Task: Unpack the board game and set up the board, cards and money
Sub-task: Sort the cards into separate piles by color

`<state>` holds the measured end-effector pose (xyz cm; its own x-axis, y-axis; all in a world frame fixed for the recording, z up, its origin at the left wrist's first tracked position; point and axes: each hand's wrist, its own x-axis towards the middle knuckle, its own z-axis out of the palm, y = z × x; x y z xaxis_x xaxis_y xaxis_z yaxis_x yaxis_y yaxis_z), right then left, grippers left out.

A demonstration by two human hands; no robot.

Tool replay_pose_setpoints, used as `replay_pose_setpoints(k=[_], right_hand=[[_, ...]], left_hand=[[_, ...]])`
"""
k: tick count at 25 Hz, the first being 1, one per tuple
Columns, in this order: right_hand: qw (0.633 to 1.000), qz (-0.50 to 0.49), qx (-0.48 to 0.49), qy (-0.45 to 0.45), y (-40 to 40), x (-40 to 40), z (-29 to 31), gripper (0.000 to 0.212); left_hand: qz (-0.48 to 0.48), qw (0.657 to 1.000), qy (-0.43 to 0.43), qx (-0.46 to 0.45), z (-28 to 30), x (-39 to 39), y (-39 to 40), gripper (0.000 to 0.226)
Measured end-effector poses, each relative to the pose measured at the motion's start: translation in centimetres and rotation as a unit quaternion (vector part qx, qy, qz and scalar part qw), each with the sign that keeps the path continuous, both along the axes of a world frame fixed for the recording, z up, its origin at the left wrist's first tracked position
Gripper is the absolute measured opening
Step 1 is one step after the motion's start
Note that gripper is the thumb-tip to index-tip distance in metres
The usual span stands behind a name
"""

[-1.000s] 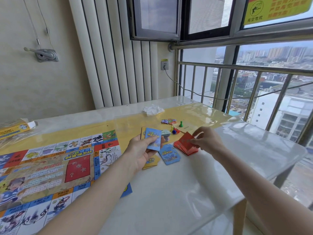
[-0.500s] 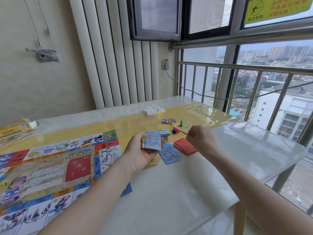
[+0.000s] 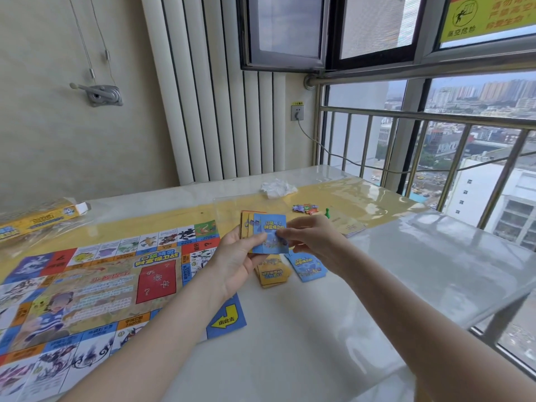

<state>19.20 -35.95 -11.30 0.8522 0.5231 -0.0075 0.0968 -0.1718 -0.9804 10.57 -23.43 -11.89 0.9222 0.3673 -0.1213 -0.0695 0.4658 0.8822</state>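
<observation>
Blue card (image 3: 270, 234) upright (long axis vertical)

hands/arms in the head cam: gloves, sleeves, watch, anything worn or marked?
Nothing worn that shows. Both hands, left and right, are bare: no gloves, and no rings visible on the fingers in view. Both forearms are bare from the wrist to the frame edge, so no sleeve cuffs show; no watch, bracelet or strap at either wrist. No tape, markers or cables on them.

Bright window daylight, wide-angle edge distortion
</observation>
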Motion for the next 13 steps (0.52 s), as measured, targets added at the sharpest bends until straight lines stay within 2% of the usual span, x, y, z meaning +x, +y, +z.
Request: replay_pose_setpoints(k=[3,7,9,11,13], right_hand=[[1.000,-0.011,0.007,0.018,0.0,-0.3,0.3,0.025],[0.995,-0.042,0.044,0.073,-1.9,0.9,1.8,0.003],[0.993,-0.018,0.030,0.113,-2.2,0.7,2.0,0.003],[0.994,-0.017,0.000,0.106,-1.9,0.3,1.2,0.008],[0.995,-0.013,0.016,0.099,-1.5,0.0,0.3,0.007]], left_hand=[[-0.001,1.000,-0.011,0.000,0.2,-0.2,0.0,0.017],[0.027,1.000,0.009,0.010,0.2,0.1,0.1,0.018],[0.031,0.999,0.019,0.023,0.1,0.4,-0.3,0.020],[0.033,0.999,0.022,0.023,0.0,0.9,-0.9,0.021],[0.039,0.999,0.023,0.025,-0.1,1.2,-1.4,0.020]])
